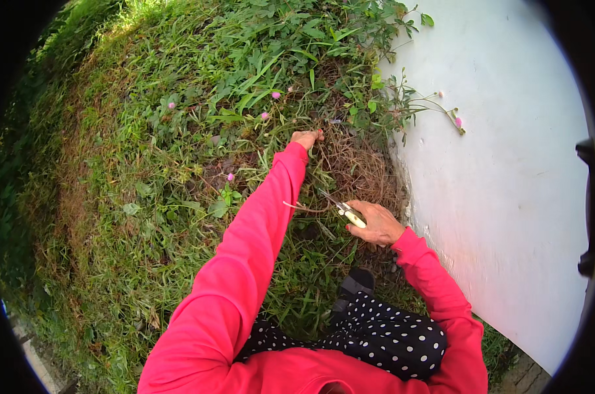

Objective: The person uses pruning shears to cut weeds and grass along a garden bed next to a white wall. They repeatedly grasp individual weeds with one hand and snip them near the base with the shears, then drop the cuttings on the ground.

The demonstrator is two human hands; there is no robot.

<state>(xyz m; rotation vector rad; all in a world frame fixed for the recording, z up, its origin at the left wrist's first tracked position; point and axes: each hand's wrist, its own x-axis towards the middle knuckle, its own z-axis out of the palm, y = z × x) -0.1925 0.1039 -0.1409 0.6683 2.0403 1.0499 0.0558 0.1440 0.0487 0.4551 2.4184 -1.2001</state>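
Note:
My right hand (376, 222) is closed around a pair of pruning shears (352, 216) with cream handles. Their metal blades point up and left over the grass, near my left forearm. A thin bent stem (304, 208) lies by the blades and passes across the pink sleeve. Farther ahead, my left hand (307, 139) reaches down among green weeds and dry straw-like stalks (361, 167). Its fingers are bent and partly hidden, so whether they grip a stem does not show. Pink pompom flowers (265, 115) grow on leafy plants near that hand.
A white wall (489, 162) runs along the right side, with flowering sprigs (425, 101) leaning against it. Low grass and weeds (144, 221) spread to the left. My dark shoe (357, 283) rests on the ground below my right hand. Paving edges the lower left.

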